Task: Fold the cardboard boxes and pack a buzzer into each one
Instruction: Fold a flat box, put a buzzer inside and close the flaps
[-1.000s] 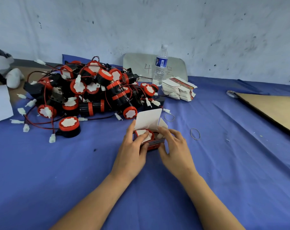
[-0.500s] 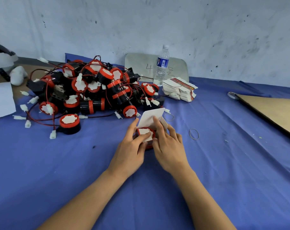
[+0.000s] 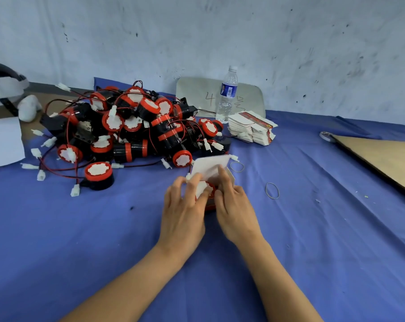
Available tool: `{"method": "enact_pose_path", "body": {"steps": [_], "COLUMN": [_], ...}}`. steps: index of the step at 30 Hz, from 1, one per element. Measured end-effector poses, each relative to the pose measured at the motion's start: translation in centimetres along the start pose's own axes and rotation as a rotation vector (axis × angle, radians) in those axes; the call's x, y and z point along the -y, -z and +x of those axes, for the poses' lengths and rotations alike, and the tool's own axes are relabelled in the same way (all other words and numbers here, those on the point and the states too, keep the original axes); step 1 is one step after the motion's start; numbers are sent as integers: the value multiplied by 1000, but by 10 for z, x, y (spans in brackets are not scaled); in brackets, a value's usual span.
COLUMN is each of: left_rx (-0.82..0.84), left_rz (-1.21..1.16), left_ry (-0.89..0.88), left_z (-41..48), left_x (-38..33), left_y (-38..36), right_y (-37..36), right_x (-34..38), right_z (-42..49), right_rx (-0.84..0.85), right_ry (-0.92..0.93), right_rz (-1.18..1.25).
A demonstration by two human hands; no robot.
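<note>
Just before the pile of buzzers [image 3: 136,126], the left hand [image 3: 185,205] is gripping the small cardboard box [image 3: 211,207] and pressing the buzzer [image 3: 202,188] down inside it, while the right hand [image 3: 235,205] is pinching the box's other side, seemingly to keep the white flap [image 3: 209,165] open.

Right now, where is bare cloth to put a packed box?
Bare blue cloth: right of the rubber band up to the cardboard sheet, and left of the left hand below the lone buzzer. Crowded: buzzer pile, flat box stack.
</note>
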State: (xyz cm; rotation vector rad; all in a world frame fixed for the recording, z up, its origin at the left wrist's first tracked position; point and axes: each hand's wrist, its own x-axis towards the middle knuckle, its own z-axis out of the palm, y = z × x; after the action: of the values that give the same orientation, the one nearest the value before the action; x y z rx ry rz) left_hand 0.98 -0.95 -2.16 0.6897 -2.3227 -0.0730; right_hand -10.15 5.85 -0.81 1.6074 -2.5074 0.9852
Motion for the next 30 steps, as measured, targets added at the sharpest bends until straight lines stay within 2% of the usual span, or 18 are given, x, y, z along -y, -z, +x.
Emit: {"method": "enact_pose_path", "body": {"steps": [3, 6, 12, 15, 18, 22, 30], "left_rx": [-37, 34, 53, 66, 88, 140, 119], "left_rz": [17, -73, -84, -68, -56, -52, -29], "left_ry": [-55, -157, -87, -88, -83, -48, -28], "left_z": [-1, 0, 1, 3, 6, 10, 20], "left_x": [-1, -1, -5, -5, -4, -5, -11], "left_y": [-2, -4, -4, -4, -3, -1, -7], "right_y": [0, -2, 4, 6, 7, 5, 3], "right_x": [0, 5, 8, 4, -2, -1, 1], "right_z": [-3, -6, -12, -9, -7, -4, -6], "right_rx": [-33, -39, -142, -262, -369, -216, -171], "right_ry": [-12, 26, 116, 79, -44, -211, -201], "right_rz": [171, 178, 200, 505, 759, 929, 897]}}
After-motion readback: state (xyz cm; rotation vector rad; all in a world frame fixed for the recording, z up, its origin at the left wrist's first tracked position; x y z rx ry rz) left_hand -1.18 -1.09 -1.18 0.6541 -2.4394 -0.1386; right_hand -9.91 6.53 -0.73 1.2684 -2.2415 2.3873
